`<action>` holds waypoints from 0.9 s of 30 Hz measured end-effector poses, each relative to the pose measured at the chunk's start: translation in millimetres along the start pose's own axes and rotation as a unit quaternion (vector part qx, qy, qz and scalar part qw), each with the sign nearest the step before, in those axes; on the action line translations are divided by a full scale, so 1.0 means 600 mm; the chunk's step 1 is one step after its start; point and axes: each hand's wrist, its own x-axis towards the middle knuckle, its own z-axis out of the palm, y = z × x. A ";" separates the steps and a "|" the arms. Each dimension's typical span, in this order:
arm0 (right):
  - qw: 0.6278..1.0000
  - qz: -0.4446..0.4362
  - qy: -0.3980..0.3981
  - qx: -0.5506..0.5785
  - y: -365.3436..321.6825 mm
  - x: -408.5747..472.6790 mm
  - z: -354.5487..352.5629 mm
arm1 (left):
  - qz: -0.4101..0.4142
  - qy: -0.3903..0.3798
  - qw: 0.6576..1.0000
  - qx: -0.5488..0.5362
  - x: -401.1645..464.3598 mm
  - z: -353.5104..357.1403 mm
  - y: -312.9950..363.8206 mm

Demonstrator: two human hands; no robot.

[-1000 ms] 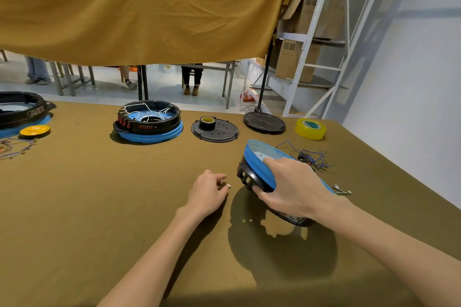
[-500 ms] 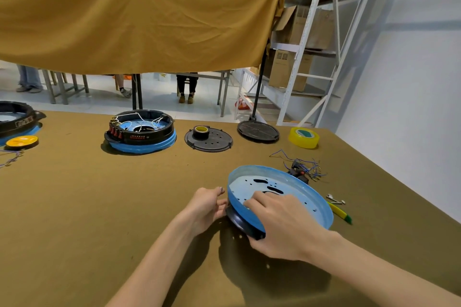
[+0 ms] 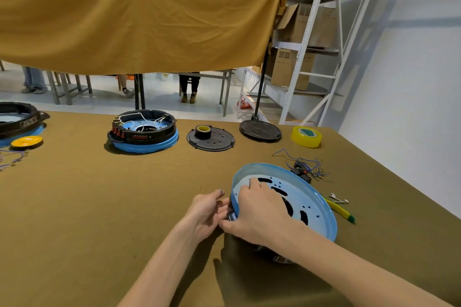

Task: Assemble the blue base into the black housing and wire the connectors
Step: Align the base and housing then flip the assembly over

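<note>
The blue base [image 3: 294, 197] sits at about four o'clock on the table [image 3: 99, 207], face up and nearly level now, where a second ago it was tipped up on edge with the black housing [image 3: 279, 257] showing beneath it. The right hand [image 3: 259, 212] is draped over the near-left rim, fingers curled over the edge and gripping it, while the left hand [image 3: 207, 209] has come in from nine o'clock, fingers bent against that same rim, pinching at a small dark tab there (I can't tell quite what). That levelling suggests seating is close, and wiring is not yet begun: the loose wires and connectors [image 3: 304, 169] lie untouched at one o'clock of the base. Farther out, at eleven o'clock, a finished unit [image 3: 144, 132] shows the goal, with a yellow tape roll [image 3: 306, 136] up at one o'clock.
</note>
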 end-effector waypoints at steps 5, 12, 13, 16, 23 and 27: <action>1.000 0.004 0.002 0.023 -0.012 -0.003 0.027 | -0.026 -0.015 0.999 -0.012 -0.013 -0.010 -0.010; 0.983 -0.034 0.129 0.129 0.030 0.008 -0.026 | 0.032 -0.071 0.985 -0.153 -0.036 0.003 0.014; 0.978 -0.034 0.138 0.152 0.036 0.012 -0.037 | 0.054 -0.081 0.982 -0.164 -0.041 0.008 0.020; 0.958 -0.038 0.149 0.243 0.060 0.022 -0.064 | 0.139 -0.102 0.969 -0.176 -0.057 0.015 0.040; 0.868 0.003 0.098 0.488 0.102 0.042 -0.099 | 0.309 -0.058 0.949 -0.040 -0.082 0.043 0.055; 0.861 0.010 0.138 0.489 0.115 0.047 -0.101 | 0.372 -0.045 0.926 0.044 -0.086 0.068 0.055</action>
